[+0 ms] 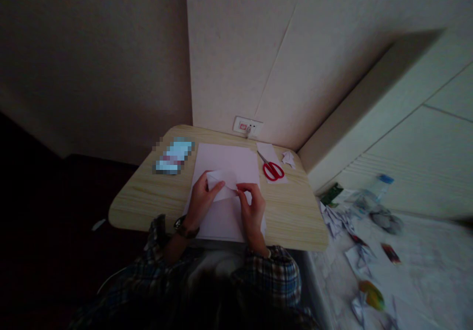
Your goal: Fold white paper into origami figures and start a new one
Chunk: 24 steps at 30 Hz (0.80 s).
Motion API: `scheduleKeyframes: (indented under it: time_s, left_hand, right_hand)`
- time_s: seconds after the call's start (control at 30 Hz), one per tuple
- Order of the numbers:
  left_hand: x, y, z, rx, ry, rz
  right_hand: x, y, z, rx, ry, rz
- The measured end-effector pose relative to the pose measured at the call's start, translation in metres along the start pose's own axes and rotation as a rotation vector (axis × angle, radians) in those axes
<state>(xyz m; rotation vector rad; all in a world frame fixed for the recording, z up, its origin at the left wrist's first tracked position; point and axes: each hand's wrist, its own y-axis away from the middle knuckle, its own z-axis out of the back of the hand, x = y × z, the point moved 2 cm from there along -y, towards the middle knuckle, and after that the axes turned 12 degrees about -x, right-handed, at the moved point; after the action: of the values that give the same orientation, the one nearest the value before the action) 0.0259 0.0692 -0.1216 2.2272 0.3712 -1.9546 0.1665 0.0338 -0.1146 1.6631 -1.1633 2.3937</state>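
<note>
A small piece of folded white paper (223, 184) is held between both hands, above a stack of white sheets (229, 157) on the wooden table. My left hand (201, 197) grips its left side, the thumb lying on top. At its right edge my right hand (252, 204) pinches a corner between thumb and fingertips. Red-handled scissors (271, 168) rest to the right of the stack, on a narrow white paper strip (266, 150). Near them lies a small folded paper piece (288, 159).
A blurred-out phone (174, 155) lies on the left of the table (295, 216). A wall socket (248, 126) with a plug is behind the table. Down to the right, a pale surface (436, 261) carries crumpled papers (334, 219), a plastic bottle (369, 197) and a yellow-green object (371, 295).
</note>
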Motion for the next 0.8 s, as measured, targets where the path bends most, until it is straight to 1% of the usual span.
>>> scheduleKeyframes:
  time_s: [0.23,0.43,0.6,0.7,0.8]
  left_hand:
    - [-0.0019,0.001,-0.0023,0.027,0.0,0.018]
    - [-0.0028,0.0023,-0.0055,0.118,0.033,0.024]
    - [-0.0021,0.0033,-0.0066,0.155,0.105,0.081]
    - [-0.0014,0.0037,-0.007,0.176,0.103,0.089]
    - [-0.0005,0.0034,-0.0068,0.172,0.084,0.08]
  right_hand:
    - [0.0006,-0.0014,-0.0011,0.027,-0.005,0.062]
    - [0.0021,-0.0038,0.0017,-0.067,-0.022,0.042]
    - [0.0024,-0.0058,0.0011,-0.062,-0.085,-0.02]
    - [-0.0014,-0.0051,-0.0004,-0.033,-0.176,-0.113]
    - [-0.0051,-0.0035,-0.0011,-0.009,-0.185,-0.2]
